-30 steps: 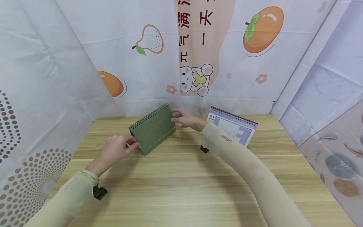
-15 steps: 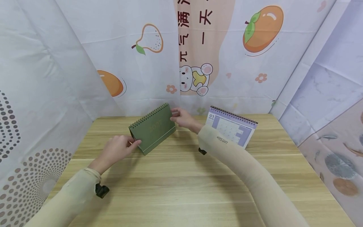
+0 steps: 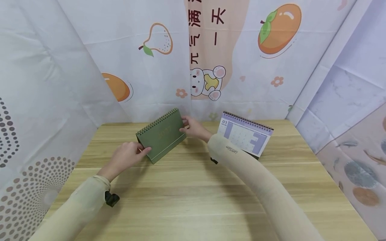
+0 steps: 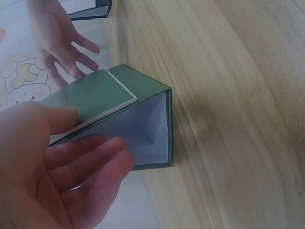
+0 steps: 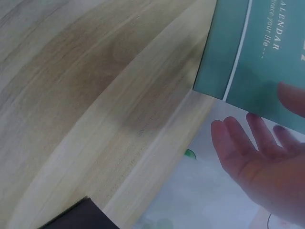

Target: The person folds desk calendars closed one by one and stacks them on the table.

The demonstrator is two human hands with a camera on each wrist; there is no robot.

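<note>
A green desk calendar [image 3: 164,135] with gold lettering and a spiral along its top stands tilted back on the table, left of the middle. My left hand [image 3: 128,155] holds its near left edge. In the left wrist view, the thumb lies on the cover and the fingers reach into the hollow triangular stand. At the far right edge is my right hand [image 3: 194,128], its thumb over the cover. The right wrist view shows the other fingers [image 5: 259,131] loosely spread, their tips right at the edge. A purple-and-white desk calendar [image 3: 245,132] stands beyond my right forearm.
The wooden table [image 3: 181,201] ends against a white curtain [image 3: 144,87] with fruit prints at the back. More patterned cloth hangs on both sides. A black clip-like piece [image 3: 112,198] sits at my left cuff.
My left thumb has moved further onto the green calendar's cover. My right hand has drawn slightly left, its thumb now over the cover. The green calendar has hardly moved.
</note>
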